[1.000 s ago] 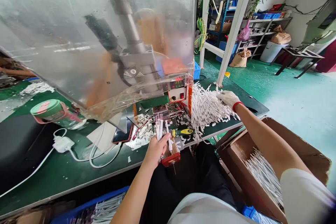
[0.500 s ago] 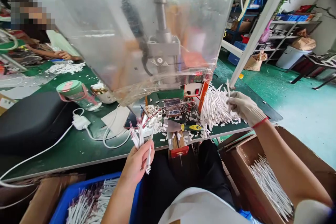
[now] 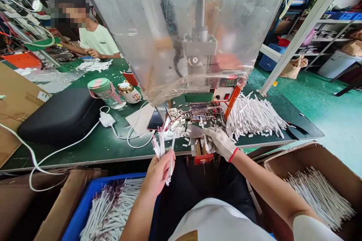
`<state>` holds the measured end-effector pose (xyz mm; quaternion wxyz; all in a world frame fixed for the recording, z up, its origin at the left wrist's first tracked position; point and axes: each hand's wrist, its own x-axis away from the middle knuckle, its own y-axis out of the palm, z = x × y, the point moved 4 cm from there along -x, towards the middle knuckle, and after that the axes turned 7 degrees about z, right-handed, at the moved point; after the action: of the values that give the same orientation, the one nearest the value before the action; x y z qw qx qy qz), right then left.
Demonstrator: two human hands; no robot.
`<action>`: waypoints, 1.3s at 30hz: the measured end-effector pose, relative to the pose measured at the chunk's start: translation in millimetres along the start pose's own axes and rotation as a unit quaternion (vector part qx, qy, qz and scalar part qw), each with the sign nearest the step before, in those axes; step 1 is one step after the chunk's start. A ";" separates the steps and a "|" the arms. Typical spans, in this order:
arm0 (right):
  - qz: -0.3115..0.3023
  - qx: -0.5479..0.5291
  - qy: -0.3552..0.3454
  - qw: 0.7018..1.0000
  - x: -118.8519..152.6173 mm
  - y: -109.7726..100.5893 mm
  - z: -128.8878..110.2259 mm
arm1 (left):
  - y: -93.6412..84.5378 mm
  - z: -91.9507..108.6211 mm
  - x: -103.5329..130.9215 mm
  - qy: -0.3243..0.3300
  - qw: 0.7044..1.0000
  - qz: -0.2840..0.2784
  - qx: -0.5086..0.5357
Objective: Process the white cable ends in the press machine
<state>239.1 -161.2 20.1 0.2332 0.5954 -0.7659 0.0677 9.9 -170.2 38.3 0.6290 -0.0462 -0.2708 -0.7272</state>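
My bare left hand (image 3: 160, 169) is closed round a small bundle of white sleeved wires (image 3: 161, 144) with reddish ends, above the table's front edge. My right hand (image 3: 222, 142), in a white knit glove with a red cuff, pinches one white sleeved wire (image 3: 205, 139). That wire points up toward a small dark metal block (image 3: 198, 110) beneath the machine; whether its tip touches the block I cannot tell. Just under the gloved fingers lies a scraper (image 3: 194, 131), its handle hidden by the glove. A red-ended metal fixture (image 3: 203, 159) sticks out below.
A clear plastic-wrapped shield (image 3: 169, 37) hangs over the machine. Right of it lie a heap of white sleeved wires (image 3: 251, 115) and pliers (image 3: 295, 130). A blue bin (image 3: 76, 214) and a cardboard box (image 3: 336, 165) hold more. A jar (image 3: 130, 94) stands left; a co-worker (image 3: 97, 39) sits beyond.
My right hand has come from beside the heap on the right to the block in the middle, carrying a white wire. My left hand keeps its bundle. The view has swung left.
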 end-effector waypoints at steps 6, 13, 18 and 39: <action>0.012 -0.032 0.009 0.999 -11.9 -0.3 5.1 | -6.0 -4.4 -1.5 0.000 1.000 0.004 0.012; -0.006 -0.035 0.000 0.999 -18.1 -1.5 8.9 | -1.2 -2.5 -1.8 0.006 0.998 -0.019 -0.059; -0.022 -0.030 -0.010 0.999 -17.9 -2.5 6.9 | 8.4 2.1 -2.5 0.002 0.994 -0.050 -0.094; 0.230 0.022 -0.211 0.950 39.0 -123.4 -98.2 | 22.9 18.0 -17.7 -0.031 0.970 -0.168 -0.175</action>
<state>375.6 -193.0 102.3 0.0308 0.4084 -0.9123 0.0093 30.1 -147.7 54.1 0.4711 -0.1314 -0.1627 -0.8569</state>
